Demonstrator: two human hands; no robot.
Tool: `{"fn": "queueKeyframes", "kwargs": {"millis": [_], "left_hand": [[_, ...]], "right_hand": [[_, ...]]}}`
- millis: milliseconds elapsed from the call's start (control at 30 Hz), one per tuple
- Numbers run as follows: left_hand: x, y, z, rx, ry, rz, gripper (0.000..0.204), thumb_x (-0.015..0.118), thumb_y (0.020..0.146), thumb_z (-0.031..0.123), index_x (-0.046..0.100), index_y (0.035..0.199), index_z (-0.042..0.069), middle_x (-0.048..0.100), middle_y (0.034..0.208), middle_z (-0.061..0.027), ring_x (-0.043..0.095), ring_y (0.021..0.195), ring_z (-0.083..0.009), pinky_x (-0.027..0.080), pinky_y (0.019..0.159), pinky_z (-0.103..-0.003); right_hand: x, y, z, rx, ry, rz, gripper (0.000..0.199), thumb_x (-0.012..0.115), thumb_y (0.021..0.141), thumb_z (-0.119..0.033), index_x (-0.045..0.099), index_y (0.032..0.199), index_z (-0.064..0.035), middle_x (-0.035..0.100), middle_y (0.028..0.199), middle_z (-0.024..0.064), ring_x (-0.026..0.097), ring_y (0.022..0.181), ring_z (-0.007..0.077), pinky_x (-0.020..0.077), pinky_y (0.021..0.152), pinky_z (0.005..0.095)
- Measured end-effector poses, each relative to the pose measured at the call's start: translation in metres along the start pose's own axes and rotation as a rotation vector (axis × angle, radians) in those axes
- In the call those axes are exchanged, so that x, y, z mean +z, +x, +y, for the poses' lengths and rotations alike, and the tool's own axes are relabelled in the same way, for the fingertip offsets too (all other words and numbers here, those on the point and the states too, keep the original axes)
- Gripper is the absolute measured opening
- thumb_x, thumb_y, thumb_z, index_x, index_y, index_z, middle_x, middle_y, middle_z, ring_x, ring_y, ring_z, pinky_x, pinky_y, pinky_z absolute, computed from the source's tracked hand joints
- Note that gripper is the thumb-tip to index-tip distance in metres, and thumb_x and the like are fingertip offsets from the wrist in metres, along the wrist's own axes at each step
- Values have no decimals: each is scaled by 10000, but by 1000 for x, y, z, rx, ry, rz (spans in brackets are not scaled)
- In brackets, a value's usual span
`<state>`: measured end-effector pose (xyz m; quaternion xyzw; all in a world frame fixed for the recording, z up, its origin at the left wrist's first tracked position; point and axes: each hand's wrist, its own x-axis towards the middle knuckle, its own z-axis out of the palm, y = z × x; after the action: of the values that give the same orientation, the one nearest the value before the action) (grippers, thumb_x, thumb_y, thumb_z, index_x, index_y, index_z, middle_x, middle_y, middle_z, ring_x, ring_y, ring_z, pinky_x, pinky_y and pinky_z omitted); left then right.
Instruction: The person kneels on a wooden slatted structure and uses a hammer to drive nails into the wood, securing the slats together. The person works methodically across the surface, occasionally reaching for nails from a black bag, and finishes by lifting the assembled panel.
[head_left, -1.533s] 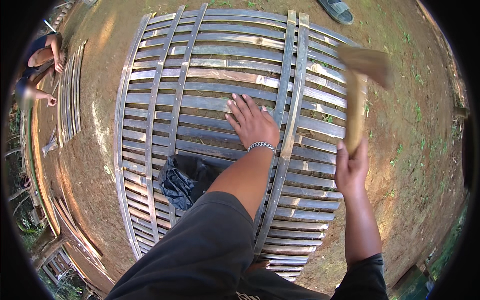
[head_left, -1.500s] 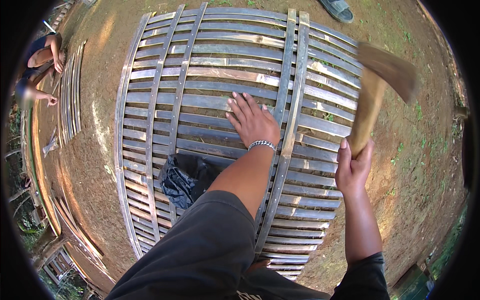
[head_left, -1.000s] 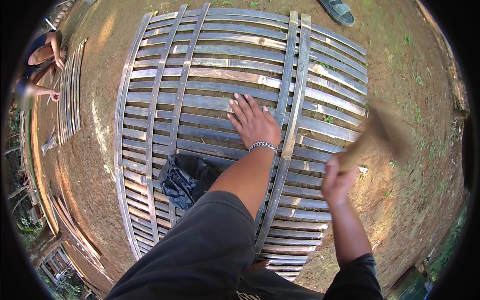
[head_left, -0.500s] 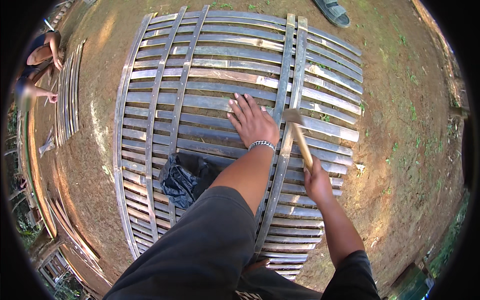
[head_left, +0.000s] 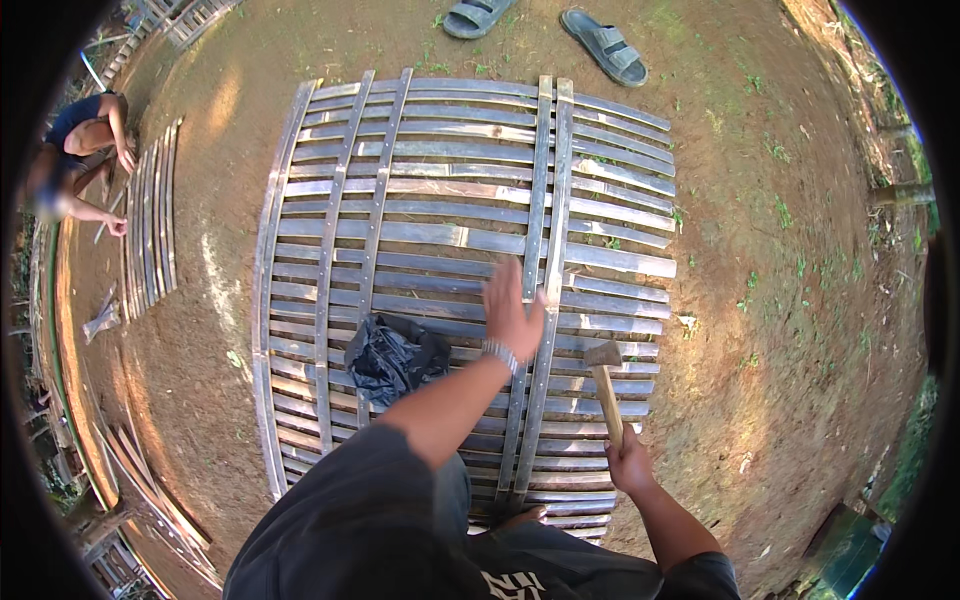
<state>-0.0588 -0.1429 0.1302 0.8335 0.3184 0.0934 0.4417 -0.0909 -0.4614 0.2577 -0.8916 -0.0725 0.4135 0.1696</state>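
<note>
A large panel of bamboo slats (head_left: 450, 238) lies on the ground in front of me, with long strips running across the slats. Over its right-middle part hovers my left hand (head_left: 513, 312), fingers stretched and partly blurred, near the paired strips (head_left: 562, 190). It holds nothing that I can see. My right hand (head_left: 628, 462) is closed round the wooden handle of a hammer (head_left: 609, 405). The hammer's dark head points away from me above the slats at the panel's right side. A crumpled black plastic bag (head_left: 395, 360) rests on the slats, left of my left hand.
Two grey sandals (head_left: 606, 48) lie on the dirt ground (head_left: 760, 330) beyond the panel. At the far left a person (head_left: 88, 150) crouches beside a smaller slatted panel (head_left: 150, 225). Long bamboo strips (head_left: 150, 480) lie at the lower left.
My left hand has come off the slats and nearer to me. The hammer has moved from the paired strips toward me and slightly right. The view has shifted, showing both sandals.
</note>
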Motion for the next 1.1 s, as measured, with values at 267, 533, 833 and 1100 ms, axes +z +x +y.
{"fn": "queueKeyframes", "kwargs": {"millis": [267, 533, 833, 1100], "left_hand": [[-206, -128, -30, 147, -47, 109, 180, 646, 919, 80, 641, 1084, 9, 615, 1092, -195, 589, 1010, -394, 480, 924, -473], [-198, -64, -94, -238, 304, -86, 127, 634, 931, 107, 636, 1001, 1, 652, 994, -247, 629, 928, -462, 508, 831, -502], [-189, -65, -115, -649, 111, -3, 293, 717, 849, 161, 646, 1064, -25, 708, 904, -238, 692, 899, -408, 543, 815, -458], [-216, -56, -137, -212, 335, -279, 361, 653, 874, 210, 665, 1110, -63, 620, 1244, -322, 658, 1063, -437, 544, 934, -502]], "right_hand": [[-10, 15, 5, 45, -2, -85, 460, 593, 981, -183, 432, 1386, -35, 671, 1030, 340, 652, 1002, 523, 525, 866, 544], [-37, 18, -38, 120, -151, -148, 433, 600, 978, -196, 443, 1344, -26, 673, 1004, 335, 658, 980, 519, 525, 857, 543], [-58, 23, -90, 150, -343, -207, 374, 593, 975, -199, 448, 1262, -8, 686, 1013, 324, 678, 986, 488, 543, 862, 546], [-97, 22, -125, 161, -343, -275, 386, 604, 975, -226, 481, 1272, -14, 693, 1086, 282, 660, 1076, 467, 521, 935, 531]]}}
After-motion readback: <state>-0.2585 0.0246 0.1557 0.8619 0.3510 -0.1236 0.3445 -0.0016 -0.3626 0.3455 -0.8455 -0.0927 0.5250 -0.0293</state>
